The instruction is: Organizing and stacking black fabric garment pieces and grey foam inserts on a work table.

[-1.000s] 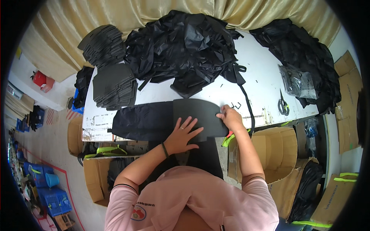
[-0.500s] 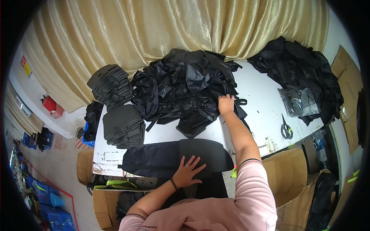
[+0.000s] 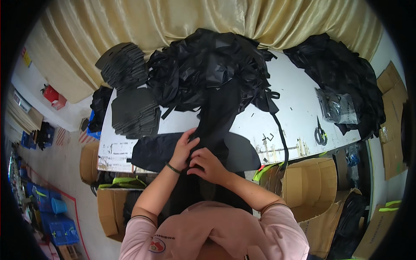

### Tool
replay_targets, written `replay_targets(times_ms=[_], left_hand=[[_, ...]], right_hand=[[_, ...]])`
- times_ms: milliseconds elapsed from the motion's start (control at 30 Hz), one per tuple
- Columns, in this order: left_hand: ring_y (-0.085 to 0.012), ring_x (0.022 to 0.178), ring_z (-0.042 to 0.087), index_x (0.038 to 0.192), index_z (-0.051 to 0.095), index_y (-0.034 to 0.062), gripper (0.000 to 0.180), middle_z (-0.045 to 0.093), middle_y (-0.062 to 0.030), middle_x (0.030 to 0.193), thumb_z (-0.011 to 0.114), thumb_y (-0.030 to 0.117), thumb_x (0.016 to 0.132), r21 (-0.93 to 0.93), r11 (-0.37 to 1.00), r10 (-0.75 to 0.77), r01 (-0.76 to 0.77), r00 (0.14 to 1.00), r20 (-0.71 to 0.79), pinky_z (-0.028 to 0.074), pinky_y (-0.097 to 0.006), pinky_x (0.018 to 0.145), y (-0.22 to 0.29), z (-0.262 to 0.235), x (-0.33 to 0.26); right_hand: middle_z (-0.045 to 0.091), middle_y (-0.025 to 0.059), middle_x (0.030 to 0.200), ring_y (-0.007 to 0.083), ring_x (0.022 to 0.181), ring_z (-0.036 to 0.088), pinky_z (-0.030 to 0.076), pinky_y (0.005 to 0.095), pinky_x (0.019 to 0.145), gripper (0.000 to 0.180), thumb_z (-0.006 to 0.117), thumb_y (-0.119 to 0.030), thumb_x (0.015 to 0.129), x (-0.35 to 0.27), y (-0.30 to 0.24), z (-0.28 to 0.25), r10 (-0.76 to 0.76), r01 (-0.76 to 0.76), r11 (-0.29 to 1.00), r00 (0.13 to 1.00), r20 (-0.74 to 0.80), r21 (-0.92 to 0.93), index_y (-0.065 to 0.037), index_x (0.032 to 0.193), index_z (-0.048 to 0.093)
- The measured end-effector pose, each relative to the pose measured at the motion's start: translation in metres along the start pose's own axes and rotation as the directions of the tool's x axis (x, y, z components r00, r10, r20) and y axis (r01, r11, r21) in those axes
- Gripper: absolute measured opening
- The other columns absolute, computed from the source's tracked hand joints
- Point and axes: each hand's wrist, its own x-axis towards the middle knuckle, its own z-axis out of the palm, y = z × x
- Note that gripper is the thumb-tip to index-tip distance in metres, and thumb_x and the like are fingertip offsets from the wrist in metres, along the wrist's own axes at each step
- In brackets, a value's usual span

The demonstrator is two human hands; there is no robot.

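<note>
My left hand (image 3: 184, 150) is at the near left edge of a black fabric piece (image 3: 219, 110), its fingers closed on the cloth. Beside it, my right hand (image 3: 207, 164) pinches the same piece near its close end, with the fingertips partly hidden. This piece stretches from the heap of black fabric (image 3: 208, 65) toward my body. Beneath it lies a flat, rounded black panel (image 3: 151, 151) along the table's near edge; its right portion looks dark grey. Two stacks of dark grey shaped sheets (image 3: 135, 112) stand left of the heap.
On the white table (image 3: 294, 130), scissors (image 3: 320, 133) and a clear plastic bag (image 3: 336, 108) lie to the right, near another black fabric heap (image 3: 342, 78). A black strap (image 3: 281, 134) hangs over the near edge. Open cardboard boxes (image 3: 310, 184) stand below; a curtain (image 3: 208, 17) hangs behind.
My right hand has come back from the heap toward my body, and a black fabric piece now lies across the panel. My left hand has moved from the panel onto that piece.
</note>
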Motion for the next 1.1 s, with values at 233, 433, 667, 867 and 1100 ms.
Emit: replay_targets(times_ms=[233, 433, 667, 867, 1100], left_hand=[[-0.0148, 0.103, 0.058, 0.138, 0.041, 0.0082, 0.040, 0.059, -0.0076, 0.113, 0.047, 0.020, 0.100, -0.216, 0.975, 0.053, -0.057, 0.998, -0.025, 0.048, -0.029, 0.088, 0.014, 0.014, -0.025], [-0.0138, 0.090, 0.062, 0.143, 0.037, 0.0139, 0.043, 0.061, -0.0061, 0.099, 0.041, 0.028, 0.102, -0.383, 0.921, 0.060, -0.072, 0.997, -0.045, 0.051, -0.028, 0.080, 0.020, 0.013, -0.042], [-0.0146, 0.101, 0.059, 0.142, 0.038, 0.0156, 0.047, 0.059, -0.0051, 0.113, 0.032, 0.042, 0.104, -0.176, 0.975, 0.161, -0.136, 0.978, 0.135, 0.048, -0.030, 0.090, 0.030, 0.002, -0.053], [-0.0247, 0.115, 0.051, 0.118, 0.063, 0.0051, 0.057, 0.055, -0.0118, 0.125, 0.073, 0.042, 0.077, 0.764, 0.415, 0.221, -0.494, 0.869, 0.442, 0.040, -0.034, 0.095, 0.072, -0.035, -0.047], [-0.0158, 0.102, 0.058, 0.119, 0.059, -0.0001, 0.049, 0.063, -0.0074, 0.116, 0.080, 0.016, 0.078, 0.343, 0.750, 0.378, -0.565, 0.792, 0.479, 0.045, -0.032, 0.093, 0.113, 0.032, -0.044]], right_hand=[[0.047, 0.0113, 0.120, 0.0177, 0.100, 0.054, 0.049, 0.0283, 0.079, 0.069, 0.081, -0.010, 0.071, 0.015, -0.017, -0.025, 0.566, -0.553, 0.799, 0.824, 0.018, 0.235, -0.008, 0.129, 0.044], [0.053, 0.0135, 0.112, 0.0253, 0.087, 0.055, 0.050, 0.0345, 0.074, 0.072, 0.079, -0.016, 0.074, 0.026, -0.047, -0.024, 0.253, -0.245, 0.964, 0.964, 0.076, -0.099, -0.010, 0.134, 0.041], [0.043, -0.0081, 0.070, 0.0018, 0.065, 0.040, 0.034, 0.0194, 0.057, 0.016, 0.067, -0.008, 0.087, 0.045, -0.041, -0.054, 0.500, -0.550, 0.807, 0.830, 0.248, 0.214, -0.003, 0.101, 0.063], [0.045, -0.0056, 0.066, 0.0013, 0.063, 0.039, 0.035, 0.0210, 0.053, 0.012, 0.064, -0.012, 0.090, 0.104, -0.089, -0.106, 0.266, -0.278, 0.960, 0.940, 0.215, 0.025, -0.002, 0.086, 0.058], [0.049, -0.0053, 0.073, 0.0006, 0.071, 0.041, 0.039, 0.0204, 0.060, 0.018, 0.062, -0.014, 0.092, 0.189, -0.159, -0.143, -0.084, 0.099, 0.991, 0.983, 0.163, -0.088, -0.001, 0.083, 0.054]])
